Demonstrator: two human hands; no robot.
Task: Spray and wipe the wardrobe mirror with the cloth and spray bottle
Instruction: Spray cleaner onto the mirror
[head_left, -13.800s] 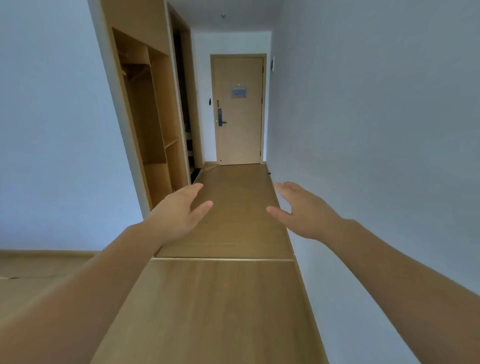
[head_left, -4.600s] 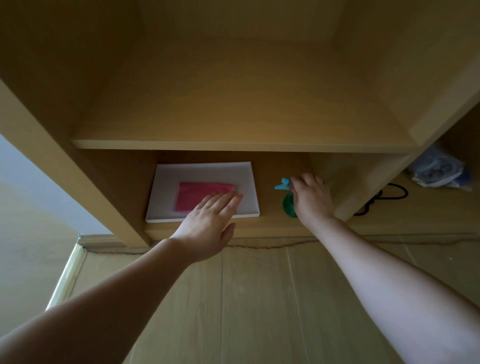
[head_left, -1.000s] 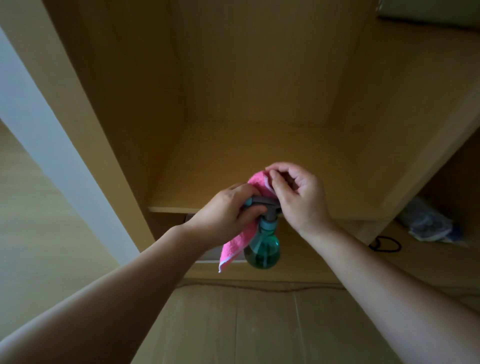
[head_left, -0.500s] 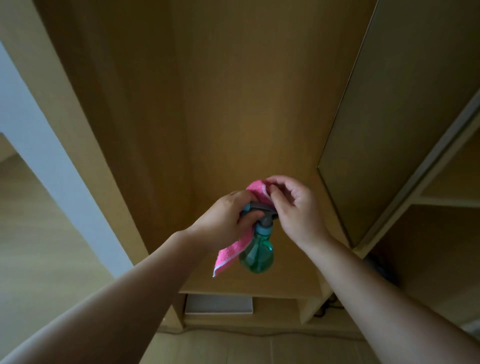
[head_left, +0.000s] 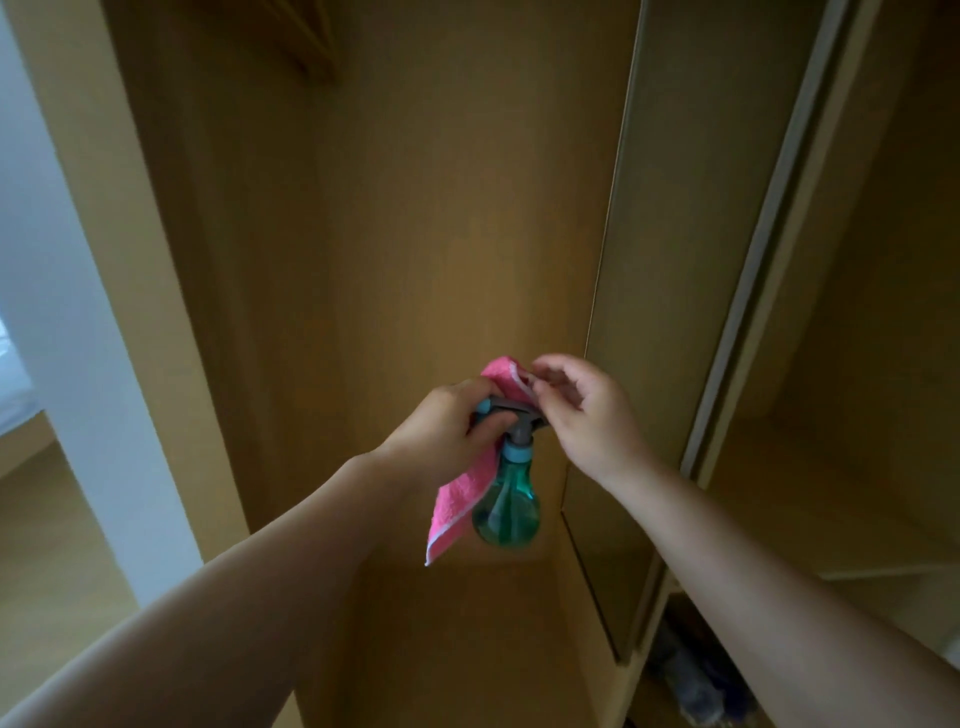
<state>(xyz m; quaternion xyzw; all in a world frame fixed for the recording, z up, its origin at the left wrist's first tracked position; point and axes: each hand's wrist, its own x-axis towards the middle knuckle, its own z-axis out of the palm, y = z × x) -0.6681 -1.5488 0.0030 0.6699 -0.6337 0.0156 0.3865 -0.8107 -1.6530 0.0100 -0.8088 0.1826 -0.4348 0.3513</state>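
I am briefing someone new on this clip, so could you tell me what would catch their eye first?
The pink cloth and green spray bottle stand out at centre, bright against the dim wooden wardrobe. The left hand holds both, the bottle hanging by its grey trigger head, while the right hand pinches the cloth's top corner. To the right runs a tall panel, perhaps the mirror.

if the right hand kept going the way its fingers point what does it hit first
Almost at once, the top corner of the pink cloth that the left hand holds with the spray bottle; the right hand may already touch it.
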